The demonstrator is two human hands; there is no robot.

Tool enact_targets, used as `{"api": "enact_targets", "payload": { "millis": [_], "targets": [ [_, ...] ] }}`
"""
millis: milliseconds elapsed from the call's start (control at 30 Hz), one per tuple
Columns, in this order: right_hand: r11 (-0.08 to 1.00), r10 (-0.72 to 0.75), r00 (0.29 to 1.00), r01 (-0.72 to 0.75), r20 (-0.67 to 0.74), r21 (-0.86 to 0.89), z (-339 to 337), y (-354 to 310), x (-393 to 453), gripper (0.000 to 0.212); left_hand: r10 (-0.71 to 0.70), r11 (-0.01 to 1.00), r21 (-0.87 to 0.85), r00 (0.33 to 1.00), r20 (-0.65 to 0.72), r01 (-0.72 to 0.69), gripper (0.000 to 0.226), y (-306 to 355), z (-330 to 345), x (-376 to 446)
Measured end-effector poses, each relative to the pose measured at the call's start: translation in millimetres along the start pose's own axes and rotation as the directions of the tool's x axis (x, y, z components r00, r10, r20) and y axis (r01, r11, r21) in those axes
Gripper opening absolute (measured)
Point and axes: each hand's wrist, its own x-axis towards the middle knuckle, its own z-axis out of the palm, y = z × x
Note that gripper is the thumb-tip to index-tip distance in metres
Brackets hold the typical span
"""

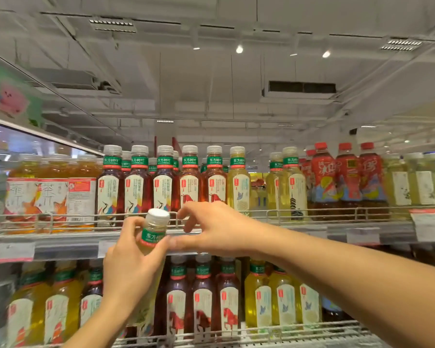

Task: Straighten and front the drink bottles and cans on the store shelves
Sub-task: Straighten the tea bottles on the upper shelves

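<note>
My left hand [129,267] grips a pale yellow tea bottle [154,232] with a white cap and a green neck band, held up in front of the upper shelf's edge. My right hand [211,228] hovers just right of the bottle's neck, fingers loosely spread, thumb near the green band; whether it touches the bottle is unclear. Behind stand the upper shelf's rows: dark red tea bottles [137,182], lighter red ones [190,179] and yellow ones [239,179], with a gap [259,192] in the yellow row.
A wire rail [312,213] runs along the upper shelf's front. Orange tea bottles [52,194] stand at left, red-labelled bottles [347,177] and pale green ones [422,182] at right. The lower shelf [261,332] holds yellow and dark red bottles. Price tags [430,226] hang on the shelf edge.
</note>
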Motion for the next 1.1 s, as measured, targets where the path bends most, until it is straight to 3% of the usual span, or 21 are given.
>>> {"api": "enact_targets", "payload": {
  "millis": [67,133,200,267,367,433,600,700,767,933,1100],
  "targets": [
    [1.000,0.027,0.998,-0.027,0.060,-0.004,-0.5,9.3,-11.1,0.081,-0.130,0.954,-0.261,0.988,0.089,0.149,0.036,31.3,15.1,6.7],
    [0.998,0.050,0.997,-0.052,0.056,0.030,-0.2,19.1,-21.8,0.092,-0.280,0.788,-0.501,0.933,0.227,0.358,0.038,58.1,32.0,19.9],
    [0.988,0.092,0.995,-0.086,-0.039,0.128,-2.9,26.7,-33.3,0.104,-0.353,0.613,-0.636,0.883,0.310,0.468,0.042,81.4,47.5,27.6],
    [0.973,0.120,0.982,-0.087,-0.148,0.212,-7.4,35.8,-44.4,0.108,-0.353,0.519,-0.707,0.874,0.333,0.480,0.046,102.2,60.5,27.0],
    [0.968,0.140,0.963,-0.085,-0.229,0.235,-18.2,52.9,-58.7,0.087,-0.272,0.501,-0.735,0.890,0.367,0.456,0.046,126.4,73.6,20.4],
    [0.969,0.165,0.962,-0.117,-0.219,0.218,-26.4,65.2,-65.8,0.074,-0.186,0.551,-0.721,0.904,0.384,0.420,0.046,140.0,81.5,14.0],
    [0.979,0.136,0.952,-0.086,-0.275,0.185,-50.9,93.0,-74.6,0.066,-0.011,0.636,-0.727,0.945,0.327,0.259,0.046,153.6,93.2,10.7],
    [0.955,0.164,0.915,-0.055,-0.369,0.290,-78.8,112.7,-70.1,0.067,0.209,0.882,-0.457,0.965,0.158,-0.117,0.029,131.9,95.2,9.5],
    [0.955,0.191,0.852,-0.045,-0.487,0.294,-95.7,126.9,-63.4,0.067,0.319,0.937,-0.214,0.925,0.205,-0.275,0.027,106.4,102.7,-1.6],
    [0.968,0.205,0.796,-0.080,-0.569,0.238,-100.7,154.7,-39.9,0.064,0.327,0.879,0.180,0.834,0.444,-0.441,0.059,41.4,130.3,-31.7],
    [0.966,0.236,0.837,-0.147,-0.494,0.212,-76.9,172.7,-10.8,0.069,0.458,0.716,0.328,0.770,0.445,-0.616,0.047,19.4,138.7,-35.9]
  ]
}}
